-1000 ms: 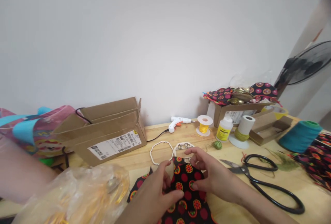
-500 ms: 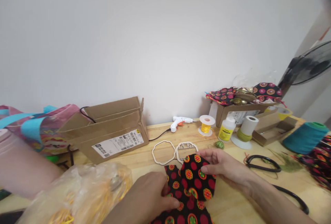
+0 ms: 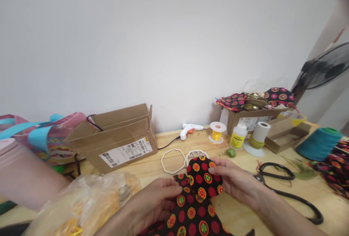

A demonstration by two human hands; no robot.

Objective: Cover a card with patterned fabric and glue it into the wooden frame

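My right hand (image 3: 235, 178) pinches the right edge of a rounded black fabric piece (image 3: 202, 183) with red dots and flower prints. That piece overlaps the lower part of a white lattice frame (image 3: 196, 153). My left hand (image 3: 155, 201) closes on the left edge of a larger cloth of the same print (image 3: 191, 212), which spreads below the rounded piece. Whether the two fabrics are joined, I cannot tell. Beyond my hands a white scalloped ring frame (image 3: 173, 161) lies flat on the wooden table.
Black-handled scissors (image 3: 293, 201) lie right of my right forearm. Behind are a glue gun (image 3: 188, 130), a yellow thread spool (image 3: 217, 133), a glue bottle (image 3: 239, 136) and a teal thread cone (image 3: 319, 143). A cardboard box (image 3: 120, 141) and plastic bag (image 3: 84, 203) are at left.
My left hand has shifted up along the cloth's left edge, its fingers now at the top corner. The rounded piece lies flatter, and more of the larger cloth shows.
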